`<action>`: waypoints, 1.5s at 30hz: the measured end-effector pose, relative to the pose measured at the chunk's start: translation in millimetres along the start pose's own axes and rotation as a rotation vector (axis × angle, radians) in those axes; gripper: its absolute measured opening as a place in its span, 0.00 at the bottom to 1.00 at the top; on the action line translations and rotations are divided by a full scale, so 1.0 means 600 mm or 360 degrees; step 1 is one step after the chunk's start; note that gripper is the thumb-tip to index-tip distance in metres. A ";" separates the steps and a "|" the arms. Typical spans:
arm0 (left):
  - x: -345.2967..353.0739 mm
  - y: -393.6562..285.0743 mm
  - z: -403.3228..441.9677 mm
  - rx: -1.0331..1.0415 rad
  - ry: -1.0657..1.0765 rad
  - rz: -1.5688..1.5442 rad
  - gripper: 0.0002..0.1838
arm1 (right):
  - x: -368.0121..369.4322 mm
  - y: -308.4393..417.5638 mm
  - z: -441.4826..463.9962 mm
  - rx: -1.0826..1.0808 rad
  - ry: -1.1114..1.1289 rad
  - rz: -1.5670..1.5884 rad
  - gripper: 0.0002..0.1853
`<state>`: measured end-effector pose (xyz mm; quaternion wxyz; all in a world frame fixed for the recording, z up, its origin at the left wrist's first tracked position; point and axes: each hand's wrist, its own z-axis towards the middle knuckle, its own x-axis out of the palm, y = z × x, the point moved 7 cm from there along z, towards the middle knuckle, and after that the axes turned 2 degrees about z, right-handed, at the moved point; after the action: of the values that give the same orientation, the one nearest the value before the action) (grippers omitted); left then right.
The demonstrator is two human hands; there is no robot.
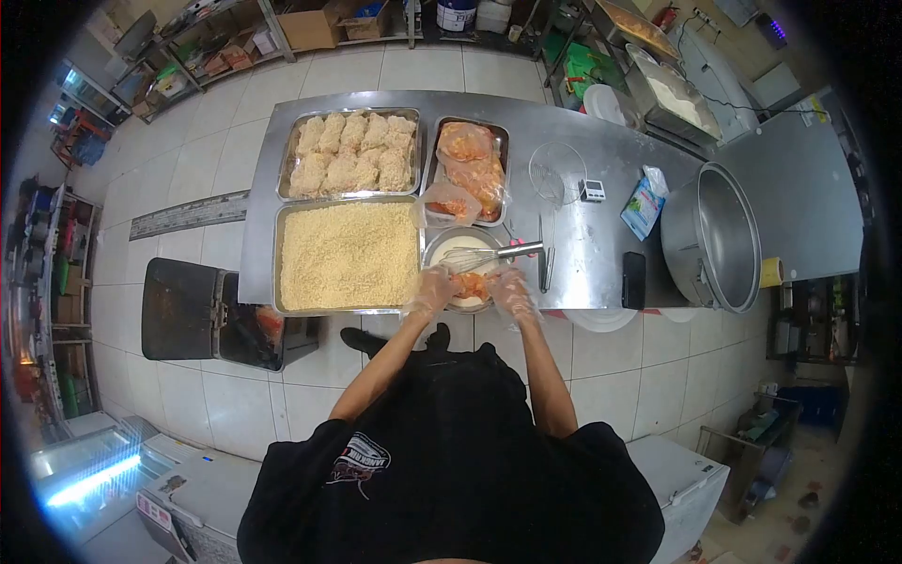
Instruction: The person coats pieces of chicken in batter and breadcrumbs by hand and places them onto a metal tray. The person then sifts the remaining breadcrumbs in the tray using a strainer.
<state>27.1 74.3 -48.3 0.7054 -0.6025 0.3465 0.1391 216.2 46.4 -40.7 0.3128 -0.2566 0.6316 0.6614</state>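
Note:
Both of my hands wear clear plastic gloves and meet over a metal bowl of pale batter. Between them is a piece of orange-red marinated meat, gripped at its left end by my left hand and at its right end by my right hand. A whisk lies across the bowl just beyond the meat. To the left is a tray of pale crumbs. Behind that, a tray holds several crumb-coated pieces. Marinated meat in plastic fills a narrower tray behind the bowl.
Right of the bowl lie tongs, a wire strainer, a small timer, a blue-white packet and a black phone. A large metal pot stands at the right end. An open black bin is at lower left.

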 end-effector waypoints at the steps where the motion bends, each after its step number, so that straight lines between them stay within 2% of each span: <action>1: 0.028 0.013 0.001 0.0188 -0.0002 0.0530 0.10 | 0.006 0.003 -0.002 -0.0090 -0.0035 -0.0025 0.08; 2: 0.046 0.015 0.002 0.0373 -0.0004 0.1061 0.09 | 0.011 0.005 -0.005 -0.0180 -0.0069 -0.0050 0.07; 3: 0.039 0.012 0.004 0.0371 -0.0011 0.1057 0.09 | 0.017 0.009 -0.009 -0.0270 -0.0103 -0.0074 0.06; 5: -0.017 0.024 -0.001 -0.0051 -0.0184 0.0184 0.10 | 0.032 0.017 -0.019 -0.0442 -0.0160 -0.0116 0.04; 6: -0.043 0.010 -0.008 -0.0061 -0.0184 0.0182 0.10 | 0.043 0.017 -0.015 -0.0443 -0.0150 -0.0116 0.04; 8: -0.092 -0.010 -0.020 -0.0102 -0.0088 -0.0018 0.13 | 0.098 -0.020 0.001 0.0086 0.0412 -0.0355 0.08; 9: -0.106 0.002 -0.030 -0.0118 -0.0098 -0.0016 0.13 | 0.085 0.000 0.002 0.0074 0.0427 -0.0354 0.08; 10: -0.134 -0.002 -0.045 0.0116 -0.0301 0.0203 0.12 | 0.046 0.041 0.004 0.0090 0.0390 -0.0174 0.09; 12: -0.181 0.021 -0.067 0.0328 -0.0514 0.0432 0.11 | 0.002 0.088 0.006 0.0089 0.0374 0.0005 0.11; 14: -0.236 0.076 -0.085 0.0367 -0.0773 0.0333 0.11 | -0.042 0.111 0.004 0.0000 0.0064 0.0367 0.10; 15: -0.262 0.101 -0.093 0.0375 -0.0858 0.0298 0.11 | -0.052 0.128 0.005 0.0000 0.0080 0.0365 0.10; 16: -0.283 0.139 -0.089 0.0132 -0.0777 0.0086 0.14 | -0.056 0.139 0.001 0.0082 0.0160 0.0400 0.10; 18: -0.320 0.188 -0.072 -0.0097 -0.0688 -0.0129 0.18 | -0.056 0.147 0.002 0.0166 0.0225 0.0432 0.10; 20: -0.376 0.176 -0.060 0.0120 -0.0751 0.0342 0.24 | -0.058 0.175 0.000 -0.0104 0.0169 0.0226 0.10; 24: -0.393 0.216 -0.031 0.0053 -0.0660 0.0170 0.26 | 0.046 0.098 -0.013 0.0035 0.0340 -0.0124 0.11; 26: -0.407 0.216 -0.028 0.0114 -0.0595 0.0105 0.25 | 0.085 0.111 -0.021 -0.0486 0.0289 -0.0681 0.12; 27: -0.418 0.224 -0.028 0.0110 -0.0610 0.0094 0.25 | 0.059 0.142 -0.004 0.0043 0.0276 -0.0452 0.12; 28: -0.424 0.233 -0.022 0.0077 -0.0533 0.0124 0.27 | 0.040 0.169 0.007 0.0023 0.0277 -0.0466 0.12; 30: -0.428 0.260 -0.010 0.0031 -0.0468 0.0144 0.29 | -0.018 0.187 0.016 0.0159 0.0013 -0.0160 0.11; 31: -0.430 0.267 -0.003 0.0378 -0.0630 -0.0513 0.30 | -0.039 0.211 0.016 0.0058 -0.0100 -0.0115 0.10; 33: -0.419 0.304 -0.014 0.0722 -0.0761 -0.1181 0.32 | -0.063 0.218 0.012 0.0153 -0.0099 -0.0120 0.10; 35: -0.362 0.341 -0.001 0.0439 -0.0369 0.0869 0.28 | -0.078 0.231 0.025 0.0221 -0.0103 -0.0117 0.11; 37: -0.283 0.397 -0.011 0.0405 0.0121 0.1312 0.27 | -0.084 0.252 0.021 0.0026 -0.0124 -0.0172 0.11; 39: -0.298 0.365 -0.034 0.0505 0.0063 0.0041 0.26 | -0.081 0.253 0.020 0.0016 -0.0191 -0.0173 0.11; 40: -0.306 0.353 -0.044 0.0497 0.0066 0.0054 0.26 | -0.082 0.250 0.017 0.0021 -0.0259 -0.0193 0.11; 42: -0.288 0.326 -0.068 0.0495 0.0515 0.0423 0.24 | -0.076 0.248 0.015 0.0048 -0.0173 -0.0227 0.12; 43: -0.281 0.325 -0.075 0.0494 0.0507 0.0431 0.24 | -0.080 0.248 0.016 0.0100 -0.0261 -0.0322 0.10; 45: -0.339 0.330 -0.089 0.0340 -0.0494 0.0817 0.22 | -0.081 0.266 0.020 0.0169 -0.0373 -0.0379 0.07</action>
<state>-258.1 115.2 -65.9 0.7509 -0.3896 0.3882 0.3657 131.9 52.8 103.4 0.4734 -0.2339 0.5901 0.6107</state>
